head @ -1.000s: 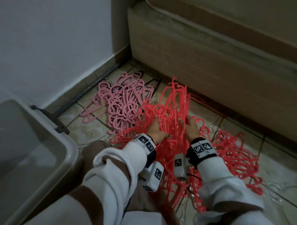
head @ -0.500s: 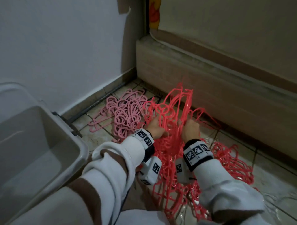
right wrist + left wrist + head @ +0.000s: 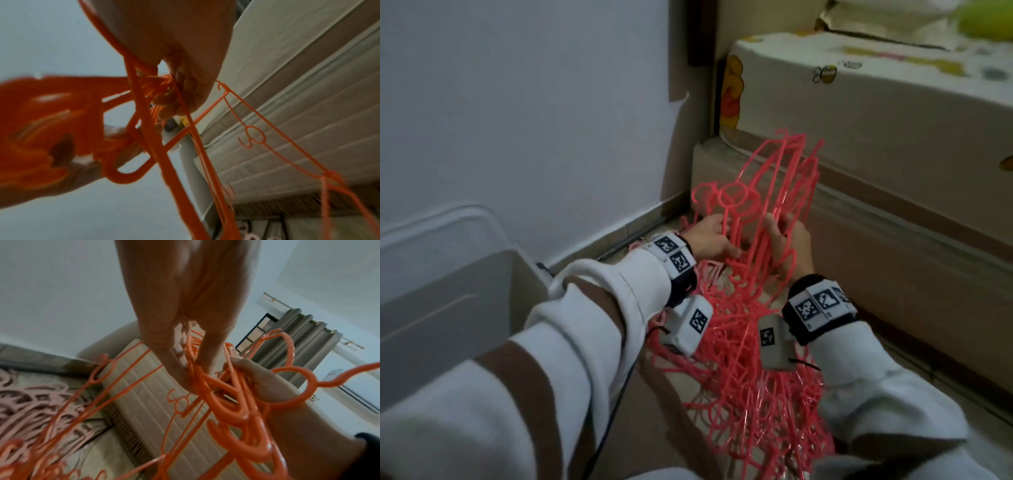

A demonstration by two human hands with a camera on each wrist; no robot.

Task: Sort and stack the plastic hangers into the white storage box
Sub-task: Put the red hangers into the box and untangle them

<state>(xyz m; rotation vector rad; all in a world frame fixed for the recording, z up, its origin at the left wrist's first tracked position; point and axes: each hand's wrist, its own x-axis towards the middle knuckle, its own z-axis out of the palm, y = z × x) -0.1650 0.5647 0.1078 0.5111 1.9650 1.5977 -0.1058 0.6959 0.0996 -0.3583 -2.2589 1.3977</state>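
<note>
A big tangle of red plastic hangers (image 3: 753,308) hangs in the air in front of me, its lower end trailing down to my lap. My left hand (image 3: 710,238) grips the bunch on its left side, fingers curled round the hooks (image 3: 222,395). My right hand (image 3: 789,240) grips the right side, fingers wrapped round several thin bars (image 3: 164,104). The white storage box (image 3: 448,308) stands at the left, its rim beside my left sleeve. A pile of pale pink hangers (image 3: 30,399) lies on the floor, seen in the left wrist view.
A bed base (image 3: 893,246) with a patterned mattress (image 3: 876,102) fills the right side. A white wall (image 3: 517,120) rises behind the box. Tiled floor runs between them. Curtains and a window (image 3: 287,337) show in the left wrist view.
Both hands have lifted the red hanger bunch up off the floor. My view has tilted up, so the pink pile has dropped out of the head view.
</note>
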